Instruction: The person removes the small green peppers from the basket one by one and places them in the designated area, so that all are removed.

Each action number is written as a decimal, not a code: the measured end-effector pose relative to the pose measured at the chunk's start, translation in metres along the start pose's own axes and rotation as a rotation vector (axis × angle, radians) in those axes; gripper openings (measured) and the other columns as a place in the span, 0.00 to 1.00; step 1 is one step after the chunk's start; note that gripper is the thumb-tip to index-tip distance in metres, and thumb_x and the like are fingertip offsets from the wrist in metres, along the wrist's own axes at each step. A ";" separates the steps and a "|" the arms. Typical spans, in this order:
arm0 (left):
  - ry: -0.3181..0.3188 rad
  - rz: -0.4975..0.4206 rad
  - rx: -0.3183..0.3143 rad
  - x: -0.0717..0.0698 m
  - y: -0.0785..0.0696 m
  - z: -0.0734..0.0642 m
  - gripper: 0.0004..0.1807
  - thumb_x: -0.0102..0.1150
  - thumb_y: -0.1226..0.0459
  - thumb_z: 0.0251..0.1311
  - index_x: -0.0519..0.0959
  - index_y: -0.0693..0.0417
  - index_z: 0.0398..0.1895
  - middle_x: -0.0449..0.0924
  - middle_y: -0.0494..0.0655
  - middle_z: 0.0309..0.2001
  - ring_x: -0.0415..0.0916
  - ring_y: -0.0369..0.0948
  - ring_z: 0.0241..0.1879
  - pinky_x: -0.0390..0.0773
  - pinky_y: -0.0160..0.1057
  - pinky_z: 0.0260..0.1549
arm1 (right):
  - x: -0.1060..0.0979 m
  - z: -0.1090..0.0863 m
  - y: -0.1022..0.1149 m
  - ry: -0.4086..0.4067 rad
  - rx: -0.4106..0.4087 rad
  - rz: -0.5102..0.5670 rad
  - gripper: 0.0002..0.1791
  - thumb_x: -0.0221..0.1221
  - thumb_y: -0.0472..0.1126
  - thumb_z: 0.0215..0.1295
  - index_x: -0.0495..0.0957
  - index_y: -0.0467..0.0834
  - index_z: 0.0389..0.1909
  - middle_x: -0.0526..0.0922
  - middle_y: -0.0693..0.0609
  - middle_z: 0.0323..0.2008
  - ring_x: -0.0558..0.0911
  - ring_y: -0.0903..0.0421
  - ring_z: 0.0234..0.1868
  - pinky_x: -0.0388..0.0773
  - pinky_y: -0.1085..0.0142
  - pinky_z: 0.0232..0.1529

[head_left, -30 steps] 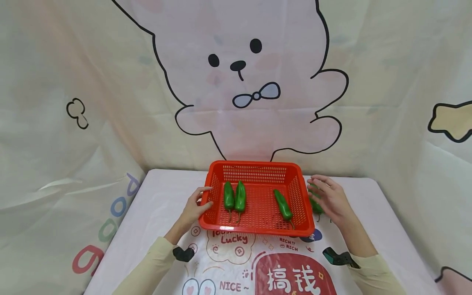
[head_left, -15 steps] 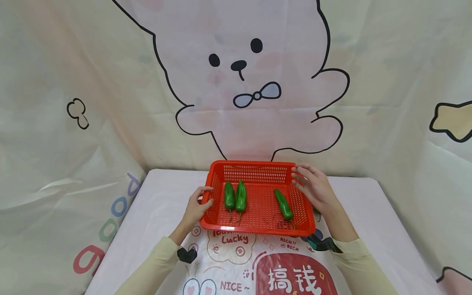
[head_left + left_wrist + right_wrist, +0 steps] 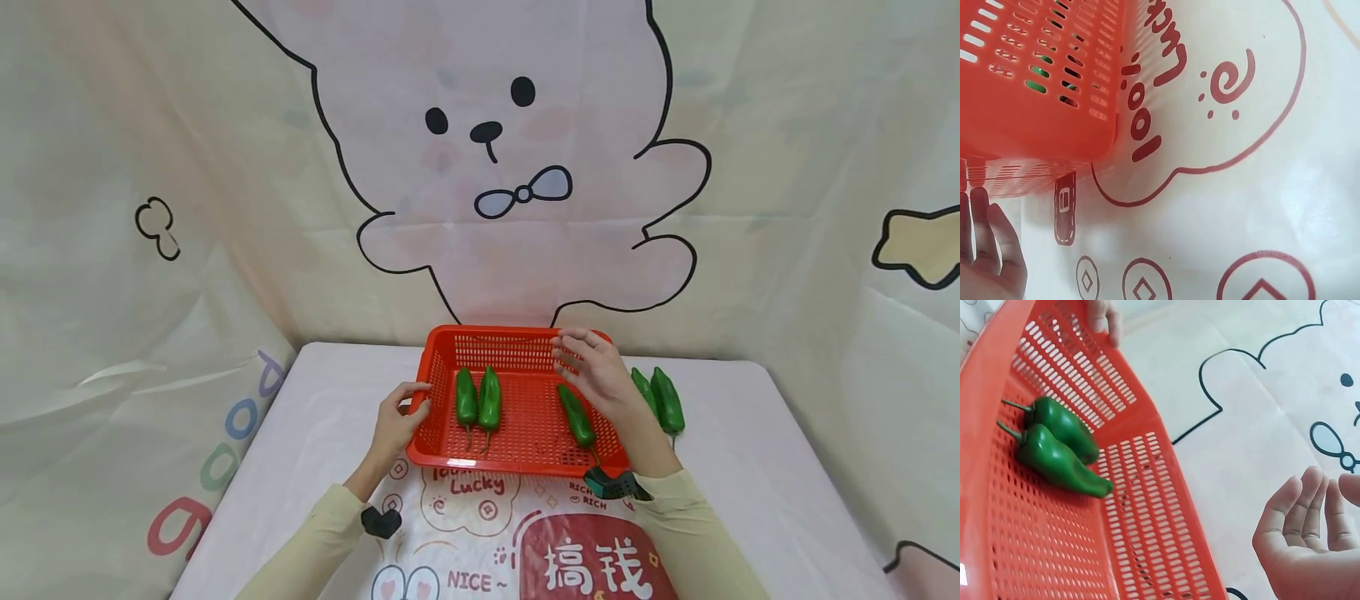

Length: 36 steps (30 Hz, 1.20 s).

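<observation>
A red plastic basket (image 3: 517, 417) with slotted walls sits on the table. My left hand (image 3: 393, 427) holds its left rim; in the left wrist view the fingers (image 3: 986, 231) lie against the basket wall. Two green peppers (image 3: 477, 400) lie side by side in the left part, stems toward me. Another green pepper (image 3: 576, 415) rests in the right part, below my right hand (image 3: 600, 373). That hand hovers above the basket's right side, fingers loosely bent and holding nothing, as the right wrist view also shows.
Two more green peppers (image 3: 663, 400) lie on the white table to the right of the basket, partly behind my right forearm. A printed cloth (image 3: 465, 533) covers the table in front. A fabric backdrop (image 3: 517, 275) stands close behind the basket.
My right hand has moved left, from beside the basket's right rim to over its inside, uncovering the two peppers on the table. My left hand and the basket have stayed put.
</observation>
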State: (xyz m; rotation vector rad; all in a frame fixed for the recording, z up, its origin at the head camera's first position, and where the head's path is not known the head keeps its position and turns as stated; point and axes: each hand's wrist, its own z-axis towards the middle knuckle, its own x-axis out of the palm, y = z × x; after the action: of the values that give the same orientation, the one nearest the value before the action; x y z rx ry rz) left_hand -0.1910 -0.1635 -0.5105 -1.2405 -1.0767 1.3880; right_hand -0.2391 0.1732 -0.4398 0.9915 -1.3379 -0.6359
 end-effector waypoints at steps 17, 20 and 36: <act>0.022 -0.013 -0.030 -0.004 -0.003 -0.002 0.17 0.58 0.74 0.68 0.76 0.67 0.59 0.73 0.65 0.51 0.75 0.68 0.44 0.77 0.67 0.47 | 0.024 0.029 -0.040 -0.019 0.060 -0.105 0.10 0.61 0.37 0.73 0.78 0.40 0.51 0.79 0.42 0.51 0.80 0.50 0.48 0.77 0.54 0.57; 0.022 -0.015 -0.034 -0.003 0.011 0.002 0.17 0.57 0.74 0.69 0.76 0.66 0.60 0.73 0.67 0.52 0.75 0.67 0.44 0.77 0.67 0.47 | 0.024 0.035 -0.047 -0.056 0.090 -0.103 0.09 0.60 0.37 0.74 0.79 0.41 0.51 0.79 0.42 0.51 0.80 0.49 0.48 0.75 0.51 0.60; 0.015 -0.019 0.006 -0.003 0.037 0.011 0.16 0.57 0.72 0.70 0.76 0.61 0.60 0.73 0.69 0.53 0.77 0.58 0.44 0.83 0.60 0.43 | 0.017 0.059 -0.072 -0.088 0.200 -0.056 0.26 0.59 0.38 0.75 0.66 0.33 0.67 0.79 0.48 0.50 0.79 0.49 0.53 0.78 0.59 0.53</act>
State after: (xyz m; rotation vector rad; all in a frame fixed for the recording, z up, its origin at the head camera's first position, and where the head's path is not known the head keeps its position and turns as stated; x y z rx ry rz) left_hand -0.2048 -0.1721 -0.5450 -1.2316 -1.0702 1.3648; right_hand -0.2826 0.1116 -0.4973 1.1765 -1.4770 -0.6020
